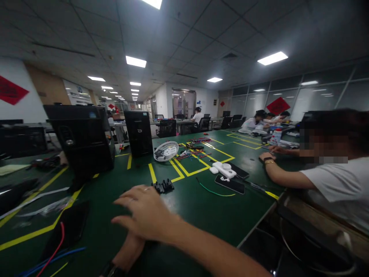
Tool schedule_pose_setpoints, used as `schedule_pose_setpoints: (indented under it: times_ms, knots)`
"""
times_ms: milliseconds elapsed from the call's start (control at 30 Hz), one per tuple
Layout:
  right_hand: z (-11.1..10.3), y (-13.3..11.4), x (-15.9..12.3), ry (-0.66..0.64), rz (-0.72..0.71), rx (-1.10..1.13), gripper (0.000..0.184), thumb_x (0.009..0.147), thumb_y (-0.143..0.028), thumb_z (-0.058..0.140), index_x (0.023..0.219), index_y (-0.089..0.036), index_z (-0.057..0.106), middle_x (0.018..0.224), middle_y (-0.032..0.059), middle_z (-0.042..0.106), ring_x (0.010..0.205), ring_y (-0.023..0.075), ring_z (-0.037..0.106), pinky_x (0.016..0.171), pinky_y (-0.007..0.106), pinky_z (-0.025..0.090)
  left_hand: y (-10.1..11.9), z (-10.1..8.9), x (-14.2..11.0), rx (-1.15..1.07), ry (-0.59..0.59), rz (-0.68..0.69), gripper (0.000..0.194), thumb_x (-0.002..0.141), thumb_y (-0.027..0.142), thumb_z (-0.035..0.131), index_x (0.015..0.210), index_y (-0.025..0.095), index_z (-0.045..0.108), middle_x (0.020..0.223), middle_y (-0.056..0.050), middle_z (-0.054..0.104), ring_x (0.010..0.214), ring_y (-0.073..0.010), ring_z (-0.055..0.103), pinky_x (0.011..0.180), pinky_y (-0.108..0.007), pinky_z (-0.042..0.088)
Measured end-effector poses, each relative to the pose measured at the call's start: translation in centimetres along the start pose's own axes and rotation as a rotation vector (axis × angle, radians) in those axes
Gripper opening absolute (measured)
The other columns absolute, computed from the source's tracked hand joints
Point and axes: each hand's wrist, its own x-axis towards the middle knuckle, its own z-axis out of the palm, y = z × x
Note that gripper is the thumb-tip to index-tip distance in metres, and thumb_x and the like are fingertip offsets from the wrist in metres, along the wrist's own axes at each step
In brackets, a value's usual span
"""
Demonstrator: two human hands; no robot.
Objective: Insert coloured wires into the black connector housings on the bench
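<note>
My right hand (145, 211) reaches in from the lower right, a ring on one finger. Its fingers stretch to the left with gaps between them, and I see nothing held in it. Beneath it is my left hand (131, 244), with a dark watch (108, 269) at the wrist; its fingers are hidden behind the right hand. Just beyond my right fingers, a black plastic part with upright prongs (164, 186) lies on the green table (187, 215). A green wire (213, 191) curves across the table farther right.
Two black computer towers (138, 132) stand at the left and back. A white basket (166, 151) sits near coloured wires (193, 154). Phones (230, 185) and a white device (223, 169) lie right. A co-worker (340, 173) sits at the right edge. Red and blue wires (62, 254) lie lower left.
</note>
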Motion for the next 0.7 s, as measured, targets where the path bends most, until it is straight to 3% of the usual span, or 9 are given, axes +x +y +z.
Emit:
schedule_pose_setpoints:
  times_ms: [67, 167, 267, 367, 467, 533, 600, 700]
  knots:
    - [-0.9, 4.3, -2.0, -0.014, 0.082, 0.051, 0.060, 0.079, -0.051, 0.064, 0.128, -0.020, 0.049, 0.129, 0.0087, 0.054, 0.120, 0.0236, 0.046, 0.100, 0.038, 0.036, -0.2, 0.1, 0.3, -0.011, 0.072, 0.030, 0.029, 0.089, 0.040, 0.045, 0.110, 0.022, 0.053, 0.087, -0.004, 0.062, 0.062, -0.0160, 0.061, 0.044, -0.025, 0.046]
    - [-1.0, 7.8, -4.4, -0.166, 0.050, 0.156, 0.070, 0.074, -0.042, 0.072, 0.134, -0.021, 0.043, 0.126, 0.0095, 0.056, 0.116, 0.0231, 0.051, 0.095, 0.035, 0.040, -0.7, 0.8, 0.1, 0.024, 0.131, 0.058, 0.030, 0.087, 0.042, 0.047, 0.108, 0.021, 0.051, 0.083, -0.002, 0.058, 0.054, -0.0135, 0.057, 0.041, -0.024, 0.045]
    - [-1.1, 10.1, -5.2, -0.195, -0.006, 0.176, 0.064, 0.074, -0.039, 0.073, 0.130, -0.021, 0.048, 0.122, 0.0087, 0.059, 0.113, 0.0221, 0.054, 0.095, 0.032, 0.040, -0.4, 1.3, -0.3, 0.134, 0.050, 0.087, 0.043, 0.085, 0.051, 0.046, 0.116, 0.022, 0.045, 0.089, -0.004, 0.060, 0.062, -0.0169, 0.060, 0.048, -0.030, 0.050]
    - [-2.3, 14.0, -4.8, -0.113, 0.104, 0.089, 0.059, 0.075, -0.041, 0.071, 0.125, -0.018, 0.052, 0.120, 0.0098, 0.060, 0.112, 0.0230, 0.054, 0.096, 0.033, 0.038, 1.2, 0.5, -0.2, 0.476, -0.001, 0.279, 0.048, 0.084, 0.053, 0.044, 0.120, 0.022, 0.042, 0.101, -0.009, 0.062, 0.082, -0.0225, 0.062, 0.068, -0.039, 0.052]
    - [-2.9, 18.8, -4.3, -0.176, 0.280, -0.061, 0.058, 0.075, -0.037, 0.071, 0.125, -0.015, 0.053, 0.119, 0.0138, 0.060, 0.113, 0.0269, 0.053, 0.096, 0.037, 0.037, 2.9, -1.5, 1.0, 0.971, 0.145, 0.644, 0.041, 0.084, 0.047, 0.046, 0.115, 0.020, 0.051, 0.113, -0.011, 0.058, 0.104, -0.0271, 0.053, 0.090, -0.046, 0.043]
    - [-2.4, 21.2, -4.0, -0.257, 0.312, -0.102, 0.059, 0.072, -0.035, 0.073, 0.125, -0.014, 0.054, 0.119, 0.0157, 0.061, 0.113, 0.0289, 0.053, 0.095, 0.038, 0.038, 3.4, -3.0, 2.0, 1.214, 0.241, 0.806, 0.040, 0.084, 0.043, 0.044, 0.113, 0.017, 0.053, 0.116, -0.012, 0.055, 0.111, -0.0295, 0.048, 0.096, -0.050, 0.038]
    - [-1.4, 22.3, -3.6, -0.296, 0.291, -0.086, 0.064, 0.072, -0.035, 0.073, 0.128, -0.013, 0.052, 0.123, 0.0169, 0.058, 0.116, 0.0287, 0.052, 0.096, 0.037, 0.038, 3.5, -4.2, 2.8, 1.373, 0.271, 0.861, 0.039, 0.085, 0.040, 0.042, 0.112, 0.015, 0.053, 0.116, -0.014, 0.054, 0.114, -0.0299, 0.045, 0.098, -0.051, 0.035]
    - [-0.9, 22.3, -3.3, -0.325, 0.280, -0.088, 0.078, 0.072, -0.042, 0.072, 0.137, -0.014, 0.041, 0.136, 0.0169, 0.048, 0.127, 0.0270, 0.042, 0.101, 0.034, 0.034, 3.1, -5.3, 3.4, 1.518, 0.255, 0.829, 0.038, 0.086, 0.039, 0.040, 0.113, 0.017, 0.054, 0.120, -0.013, 0.052, 0.117, -0.0300, 0.044, 0.096, -0.050, 0.037]
